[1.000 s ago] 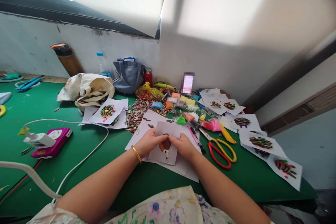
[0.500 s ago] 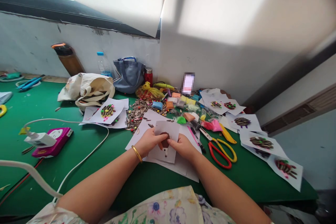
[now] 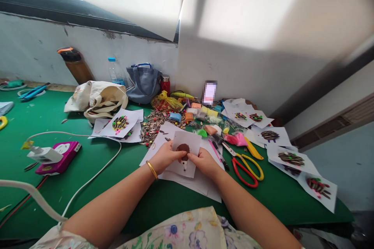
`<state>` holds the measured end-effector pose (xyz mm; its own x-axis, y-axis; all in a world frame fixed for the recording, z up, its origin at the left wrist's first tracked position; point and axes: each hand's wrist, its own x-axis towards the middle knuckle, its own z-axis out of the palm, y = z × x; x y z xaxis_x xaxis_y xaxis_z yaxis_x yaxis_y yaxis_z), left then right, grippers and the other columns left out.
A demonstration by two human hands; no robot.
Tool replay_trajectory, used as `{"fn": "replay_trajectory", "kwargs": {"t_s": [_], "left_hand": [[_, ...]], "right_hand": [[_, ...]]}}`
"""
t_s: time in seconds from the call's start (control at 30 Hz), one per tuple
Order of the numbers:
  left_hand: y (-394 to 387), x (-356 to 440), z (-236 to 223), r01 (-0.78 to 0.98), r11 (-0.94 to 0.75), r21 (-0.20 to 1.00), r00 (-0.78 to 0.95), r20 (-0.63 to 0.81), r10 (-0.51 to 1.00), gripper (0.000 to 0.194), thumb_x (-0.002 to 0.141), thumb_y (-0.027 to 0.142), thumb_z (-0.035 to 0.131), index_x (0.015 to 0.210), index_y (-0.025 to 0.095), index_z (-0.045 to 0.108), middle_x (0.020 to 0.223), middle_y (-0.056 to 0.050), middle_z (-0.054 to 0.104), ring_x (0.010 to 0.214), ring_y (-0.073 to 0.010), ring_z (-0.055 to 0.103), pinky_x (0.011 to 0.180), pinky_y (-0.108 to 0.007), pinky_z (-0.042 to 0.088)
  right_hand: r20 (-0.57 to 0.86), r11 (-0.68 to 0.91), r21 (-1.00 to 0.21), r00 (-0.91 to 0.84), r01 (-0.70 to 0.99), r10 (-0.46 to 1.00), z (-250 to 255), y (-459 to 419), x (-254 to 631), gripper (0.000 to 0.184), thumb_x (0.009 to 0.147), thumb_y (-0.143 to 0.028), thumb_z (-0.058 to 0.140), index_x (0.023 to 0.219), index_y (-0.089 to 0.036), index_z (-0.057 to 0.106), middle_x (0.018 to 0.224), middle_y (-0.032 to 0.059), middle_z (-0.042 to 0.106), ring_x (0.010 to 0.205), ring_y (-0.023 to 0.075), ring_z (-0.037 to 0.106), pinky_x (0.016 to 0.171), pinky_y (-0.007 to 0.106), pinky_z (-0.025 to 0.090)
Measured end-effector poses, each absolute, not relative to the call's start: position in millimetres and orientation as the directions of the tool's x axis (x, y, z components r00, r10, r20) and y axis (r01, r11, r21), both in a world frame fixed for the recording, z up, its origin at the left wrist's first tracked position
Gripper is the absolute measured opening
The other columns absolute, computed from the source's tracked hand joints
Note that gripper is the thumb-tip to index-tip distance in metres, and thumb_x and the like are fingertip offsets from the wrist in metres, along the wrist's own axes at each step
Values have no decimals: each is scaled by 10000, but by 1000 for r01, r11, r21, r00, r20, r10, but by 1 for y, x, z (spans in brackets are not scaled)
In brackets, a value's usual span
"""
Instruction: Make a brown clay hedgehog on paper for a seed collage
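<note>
A white paper card [image 3: 190, 171] with a brown hedgehog shape [image 3: 184, 148] on it, white-faced with dark dots for eyes and nose, is held between both hands above larger white sheets [image 3: 208, 187]. My left hand [image 3: 164, 160] grips the card's left edge, its thumb lying across the brown body. From the right side my right hand [image 3: 205, 162] grips the card, with its thumb tip on the body too. The fingers of both hands are partly hidden behind the card. Loose sunflower seeds [image 3: 152, 126] lie in a heap beyond the left hand.
Scissors [image 3: 247, 167] with red and yellow handles, a yellow knife [image 3: 253, 148] and pens [image 3: 219, 153] lie right of the hands. Bagged coloured clay [image 3: 210, 130] sits behind. Finished seed pictures [image 3: 290, 158] spread at right. A white cable [image 3: 97, 177] crosses the left side.
The card has shifted slightly upward and away from me. Both thumbs now sit lower on the hedgehog, so more of its rounded brown top shows.
</note>
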<state>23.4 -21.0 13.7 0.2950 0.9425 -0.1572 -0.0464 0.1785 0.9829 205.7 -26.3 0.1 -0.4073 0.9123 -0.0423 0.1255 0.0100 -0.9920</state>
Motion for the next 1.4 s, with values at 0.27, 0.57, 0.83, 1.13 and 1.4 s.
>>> {"fn": "replay_trajectory", "kwargs": {"t_s": [0.27, 0.57, 0.83, 1.13, 1.4], "left_hand": [[-19, 21, 16, -7, 146, 989, 273, -139, 952, 254, 700, 319, 753, 835, 128, 651, 679, -36, 696, 609, -153, 607, 615, -254, 454], [-21, 20, 20, -87, 158, 984, 289, -127, 949, 263, 795, 416, 691, 801, 160, 631, 636, -15, 677, 608, -147, 600, 606, -234, 452], [-18, 19, 17, -102, 211, 972, 263, -179, 948, 387, 826, 510, 630, 674, 156, 599, 680, -29, 674, 565, -134, 576, 555, -236, 426], [-20, 19, 25, -104, 188, 977, 258, -156, 954, 320, 788, 437, 684, 669, 160, 579, 641, -7, 640, 557, -116, 543, 539, -213, 402], [-20, 20, 23, -143, 202, 969, 290, -154, 944, 294, 797, 451, 674, 811, 168, 599, 586, -12, 659, 604, -163, 610, 610, -244, 464]], "right_hand": [[-6, 30, -996, -375, 89, 927, -5, -24, 207, 363, 832, -449, 614, 996, -131, 677, 952, 82, 708, 856, 221, 638, 796, 353, 501], [35, 62, -996, -374, 63, 927, -8, -23, 208, 384, 844, -444, 616, 1081, -149, 681, 1065, 93, 717, 986, 271, 653, 895, 403, 494], [13, 20, -1000, -334, 19, 943, -6, -22, 210, 412, 830, -451, 638, 1116, -156, 675, 1104, 91, 709, 1035, 288, 642, 924, 424, 485], [6, 23, -999, -335, 47, 942, -8, -23, 209, 418, 819, -469, 643, 1082, -146, 677, 1110, 105, 707, 1019, 290, 648, 903, 413, 497], [34, 76, -993, -387, 93, 921, -8, -23, 209, 403, 851, -427, 604, 1132, -143, 659, 1130, 107, 700, 1043, 287, 638, 945, 431, 476]]}}
